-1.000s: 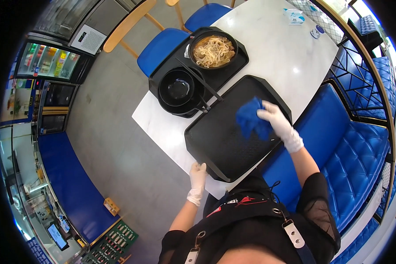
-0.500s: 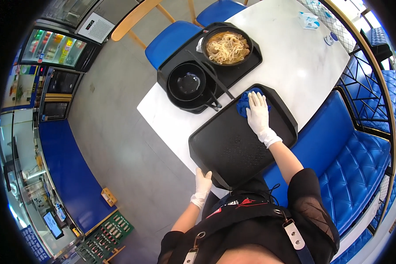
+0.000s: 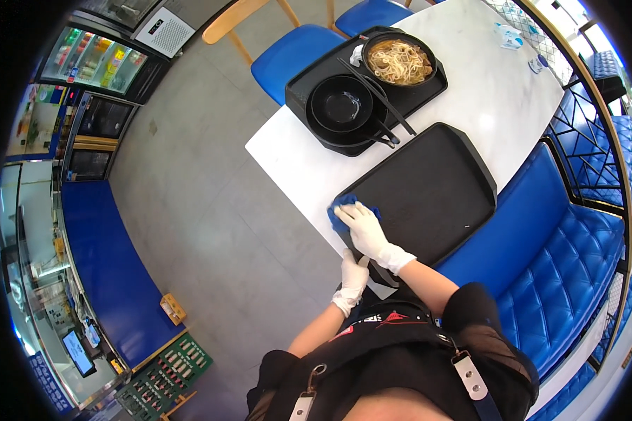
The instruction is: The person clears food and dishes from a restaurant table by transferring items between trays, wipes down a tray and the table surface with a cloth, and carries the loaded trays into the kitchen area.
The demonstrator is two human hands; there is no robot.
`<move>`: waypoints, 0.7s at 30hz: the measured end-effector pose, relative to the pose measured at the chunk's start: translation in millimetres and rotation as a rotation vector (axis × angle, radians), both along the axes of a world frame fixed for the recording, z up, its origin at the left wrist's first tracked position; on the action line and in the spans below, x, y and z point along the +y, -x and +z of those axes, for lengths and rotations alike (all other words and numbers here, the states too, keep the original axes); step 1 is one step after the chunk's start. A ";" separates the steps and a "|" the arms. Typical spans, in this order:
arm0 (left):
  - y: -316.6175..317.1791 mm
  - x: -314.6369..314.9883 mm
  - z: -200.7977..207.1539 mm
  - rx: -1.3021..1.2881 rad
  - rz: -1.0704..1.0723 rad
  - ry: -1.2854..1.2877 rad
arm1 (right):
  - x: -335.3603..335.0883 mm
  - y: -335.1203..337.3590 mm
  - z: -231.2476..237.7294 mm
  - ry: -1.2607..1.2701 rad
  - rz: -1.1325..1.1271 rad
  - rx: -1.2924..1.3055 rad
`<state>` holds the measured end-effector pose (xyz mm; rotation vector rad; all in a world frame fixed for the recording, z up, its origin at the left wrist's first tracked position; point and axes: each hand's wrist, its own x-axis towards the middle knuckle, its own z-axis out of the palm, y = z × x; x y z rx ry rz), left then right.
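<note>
A black serving tray (image 3: 435, 179) lies on the white table at its near end. My right hand (image 3: 366, 231), in a white glove, presses a crumpled blue cloth (image 3: 335, 222) onto the tray's left corner, its fingers bent over the cloth. Just below it my left hand (image 3: 354, 275), gloved too, grips the tray's near left edge with the thumb up on the rim; the fingers underneath are hidden. One small pale speck (image 3: 467, 226) shows on the tray's right part.
Beyond lies a second black tray (image 3: 300, 85) with stacked black bowls (image 3: 340, 105), black chopsticks (image 3: 393, 110), a bowl of noodles (image 3: 400, 62) and a crumpled white tissue (image 3: 356, 55). A tissue pack (image 3: 509, 36) is at the far right. A blue bench (image 3: 541, 263) flanks the table.
My right hand has swept the blue cloth from the tray's far side to its left corner. The water drops on the tray are gone. The table and trays appear shifted up and right.
</note>
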<state>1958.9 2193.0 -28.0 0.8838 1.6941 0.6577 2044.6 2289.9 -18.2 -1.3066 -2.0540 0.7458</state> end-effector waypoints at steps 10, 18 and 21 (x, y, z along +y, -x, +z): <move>0.3 -1.8 -21.0 -0.091 0.053 0.006 | 54.6 -37.4 36.2 -0.286 -0.123 -0.128; -1.2 14.8 -8.1 0.195 0.005 0.080 | 35.5 -51.5 -3.8 -0.267 0.061 -0.386; -7.1 17.8 -20.3 0.008 0.124 0.080 | 84.7 -135.5 18.1 -0.281 -0.357 -0.498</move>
